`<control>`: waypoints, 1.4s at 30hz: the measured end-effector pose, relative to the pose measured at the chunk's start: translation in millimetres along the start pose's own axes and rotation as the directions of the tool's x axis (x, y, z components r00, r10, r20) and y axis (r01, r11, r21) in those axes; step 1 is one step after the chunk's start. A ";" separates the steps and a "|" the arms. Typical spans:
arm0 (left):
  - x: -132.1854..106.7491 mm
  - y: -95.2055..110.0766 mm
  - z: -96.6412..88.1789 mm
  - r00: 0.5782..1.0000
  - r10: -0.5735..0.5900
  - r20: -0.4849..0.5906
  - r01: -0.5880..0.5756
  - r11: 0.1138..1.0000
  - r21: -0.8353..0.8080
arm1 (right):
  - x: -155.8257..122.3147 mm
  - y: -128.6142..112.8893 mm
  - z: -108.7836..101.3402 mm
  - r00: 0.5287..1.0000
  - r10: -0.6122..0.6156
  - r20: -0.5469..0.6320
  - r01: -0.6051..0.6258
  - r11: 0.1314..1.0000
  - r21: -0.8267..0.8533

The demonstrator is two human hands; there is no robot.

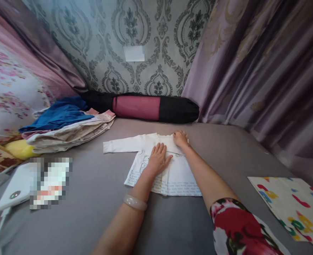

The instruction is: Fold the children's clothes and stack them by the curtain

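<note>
Pressing palm-down with its fingers extended, the left hand (pixel 158 161) bears on the front of a white long-sleeved baby shirt (pixel 181 175). The right hand (pixel 181 137) rests at the shirt's upper edge, near the shoulder, with its fingers bent downward; whether they pinch the fabric cannot be told. The shirt lies spread near the middle of the grey sheet (pixel 79 212), printed hem toward the person. One sleeve (pixel 121 144) lies straight out to the left; the opposite sleeve is not seen extended.

Possible faults and causes:

1. Creasing. Fabric can bunch under the left palm if the right hand pulls at the shoulder while the palm bears down.
2. Skewing. If the palm lifts during such a pull, the shirt can rotate on the sheet, as little else appears to anchor it.
3. Hidden misalignment. The right forearm crosses the shirt's side, so a crooked edge there can escape notice.
4. Snagging. The floral cuff (pixel 238 226) of the right arm can drag the hem if that arm sweeps low.
5. Disturbance. A wide stroke to the left can upset the stack of clothes (pixel 74 136) near the extended sleeve.
</note>
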State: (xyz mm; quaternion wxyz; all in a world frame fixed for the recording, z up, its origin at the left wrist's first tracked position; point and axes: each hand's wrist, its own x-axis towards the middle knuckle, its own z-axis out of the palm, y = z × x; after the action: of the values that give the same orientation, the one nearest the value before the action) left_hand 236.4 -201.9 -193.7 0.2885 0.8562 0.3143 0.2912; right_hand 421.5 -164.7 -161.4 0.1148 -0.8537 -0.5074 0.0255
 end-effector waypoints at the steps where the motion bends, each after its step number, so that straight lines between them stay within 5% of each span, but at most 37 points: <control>1: -0.1 -2.1 0.7 1.000 -0.006 0.010 0.006 1.000 0.015 | 3.2 0.6 2.8 1.000 0.008 -0.001 -0.008 1.000 0.004; 9: 1.2 -7.6 -1.0 0.998 -0.008 0.067 -0.002 0.988 0.155 | 3.7 0.6 25.8 0.989 0.052 -0.139 -0.051 0.999 0.012; 18: 1.1 8.5 -12.1 0.983 -0.130 0.127 0.058 0.888 0.456 | -29.1 11.6 9.0 0.989 -0.134 -0.062 0.130 0.989 -0.066; 22: 0.5 8.2 -13.9 0.969 -0.200 0.146 0.108 0.872 0.478 | -43.7 16.5 15.8 0.993 -0.093 0.078 0.100 0.992 -0.083; 28: 2.0 4.6 -13.7 0.957 -0.234 0.174 0.143 0.895 0.423 | -43.2 18.9 16.5 0.991 -0.078 0.105 0.089 0.991 -0.102; 31: 4.5 5.1 -14.3 0.957 -0.249 0.149 0.182 0.915 0.360 | -48.6 10.7 10.2 0.993 -0.073 0.088 0.082 0.991 -0.105; 35: 8.6 -0.5 -15.1 0.967 -0.252 0.043 0.227 0.924 0.307 | -63.5 -16.7 6.6 0.975 -0.220 0.008 0.220 0.971 -0.093; 42: 10.1 -22.0 -12.6 0.974 -0.210 -0.088 0.226 0.931 0.286 | -71.1 -44.8 18.0 0.950 -0.275 0.147 0.278 0.961 0.003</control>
State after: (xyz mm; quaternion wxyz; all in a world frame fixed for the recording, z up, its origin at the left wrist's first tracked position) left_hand 226.1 -176.9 -197.0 0.1795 0.8409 0.4551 0.2312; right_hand 345.7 -203.1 -174.2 0.0724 -0.7710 -0.6292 0.0673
